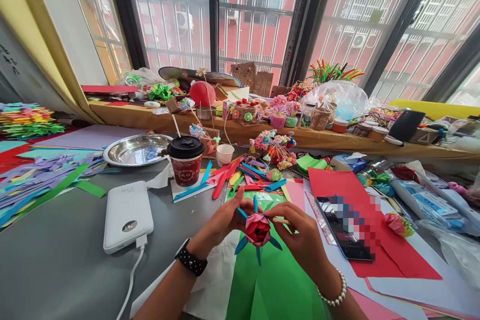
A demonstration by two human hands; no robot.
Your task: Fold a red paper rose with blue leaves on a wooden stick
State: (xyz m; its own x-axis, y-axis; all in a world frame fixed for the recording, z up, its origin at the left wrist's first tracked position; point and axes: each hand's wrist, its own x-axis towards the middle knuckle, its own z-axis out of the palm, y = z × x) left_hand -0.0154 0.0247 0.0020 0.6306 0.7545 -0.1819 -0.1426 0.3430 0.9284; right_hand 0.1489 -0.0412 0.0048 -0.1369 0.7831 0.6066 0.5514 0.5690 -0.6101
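A folded paper flower (258, 230) with a pink-red centre and narrow blue strips spreading around it is held above the green paper (285, 280). My left hand (228, 222) is closed on the flower's left side, its thumb pointing up. At the upper right edge, my right hand (296, 227) pinches near one of the blue strips. Something thin and pale shows between the right fingers; what it is, I cannot tell. The flower's underside is hidden.
Left of my hands lie a white power bank (128, 216) with a cable, a lidded paper cup (185, 167) and a metal plate (131, 152). Coloured paper strips (243, 172) lie beyond the hands. On the right, a phone (343, 230) rests on red paper (405, 255) beside another paper flower (398, 224).
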